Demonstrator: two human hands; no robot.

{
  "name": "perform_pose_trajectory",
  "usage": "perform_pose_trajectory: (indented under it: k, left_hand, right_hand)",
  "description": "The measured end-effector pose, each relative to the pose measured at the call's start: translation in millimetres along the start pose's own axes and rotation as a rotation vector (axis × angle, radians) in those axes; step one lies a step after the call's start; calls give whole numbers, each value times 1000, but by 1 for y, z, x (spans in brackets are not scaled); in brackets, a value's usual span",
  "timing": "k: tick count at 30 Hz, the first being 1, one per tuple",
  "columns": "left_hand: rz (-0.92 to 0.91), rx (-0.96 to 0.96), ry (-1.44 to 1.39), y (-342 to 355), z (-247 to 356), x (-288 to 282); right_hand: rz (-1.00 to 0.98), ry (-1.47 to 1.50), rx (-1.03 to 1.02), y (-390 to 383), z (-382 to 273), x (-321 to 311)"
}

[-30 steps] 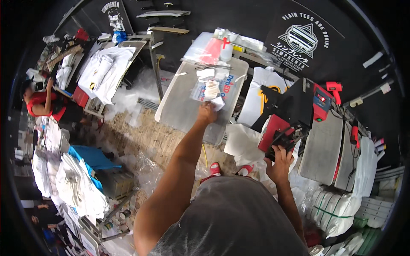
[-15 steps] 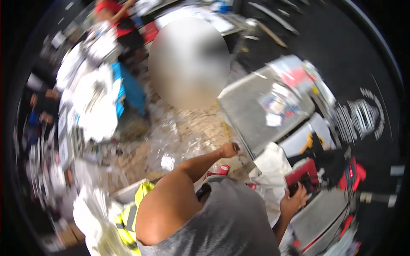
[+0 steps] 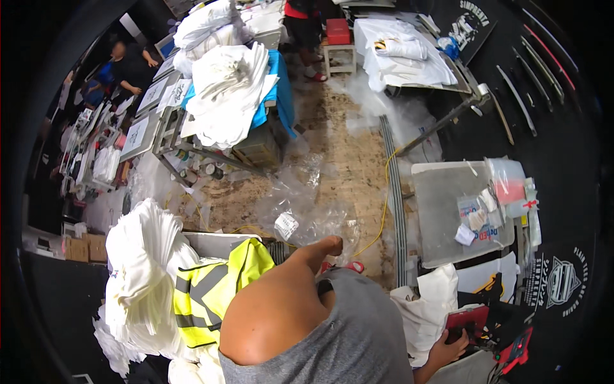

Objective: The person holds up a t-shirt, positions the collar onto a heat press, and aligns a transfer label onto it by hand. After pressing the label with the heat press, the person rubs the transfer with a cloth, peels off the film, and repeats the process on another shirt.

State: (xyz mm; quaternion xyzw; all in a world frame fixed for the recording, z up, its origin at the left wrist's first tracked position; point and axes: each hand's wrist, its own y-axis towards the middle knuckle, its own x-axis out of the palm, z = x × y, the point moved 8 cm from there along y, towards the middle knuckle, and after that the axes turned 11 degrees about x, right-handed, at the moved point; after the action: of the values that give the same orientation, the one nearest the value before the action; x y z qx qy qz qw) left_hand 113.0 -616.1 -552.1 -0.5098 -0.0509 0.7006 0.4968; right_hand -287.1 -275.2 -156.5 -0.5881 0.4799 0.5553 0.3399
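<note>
My left hand [image 3: 325, 246] is stretched out in front of my chest, above the floor littered with clear plastic wrap [image 3: 306, 206]. It is seen end-on, nothing shows in it, and its fingers are hard to read. My right hand [image 3: 448, 349], low at the right, grips a red hand tool [image 3: 465, 319] beside a white garment [image 3: 427, 306]. A grey flat board [image 3: 438, 217] with small papers and a plastic bag on it stands to the right, out of reach of both hands.
A yellow high-visibility vest [image 3: 211, 294] and a stack of white garments [image 3: 141, 269] lie at my left. A blue table [image 3: 281, 96] piled with white cloth stands ahead. A yellow cable [image 3: 385, 192] crosses the floor. Other people [image 3: 125, 64] work at the far left.
The view has swung to the left. My left hand has come off the papers on the grey board and drawn back toward my chest. My right hand stays on the red tool.
</note>
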Motion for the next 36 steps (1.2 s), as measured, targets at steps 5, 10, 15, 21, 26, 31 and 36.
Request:
perform_pose_trajectory:
  k: [5, 10, 15, 21, 26, 31, 36]
  left_hand:
    - [102, 118, 41, 45, 39, -21]
    - [32, 371, 77, 77, 101, -27]
    - [-42, 517, 305, 90, 71, 18]
    - [-187, 504, 334, 103, 94, 9]
    - [-150, 477, 310, 115, 91, 3]
    - [-53, 420, 221, 121, 127, -20]
    - [98, 344, 49, 77, 131, -47]
  right_hand:
    - [-65, 50, -69, 5, 7, 5]
    - [23, 42, -59, -2, 3, -6]
    - [2, 66, -80, -3, -22, -17]
    - [119, 80, -89, -2, 0, -13]
    - [105, 46, -122, -1, -16, -13]
    - [64, -39, -144, -1, -3, 5]
    - [48, -44, -277, -3, 6, 11]
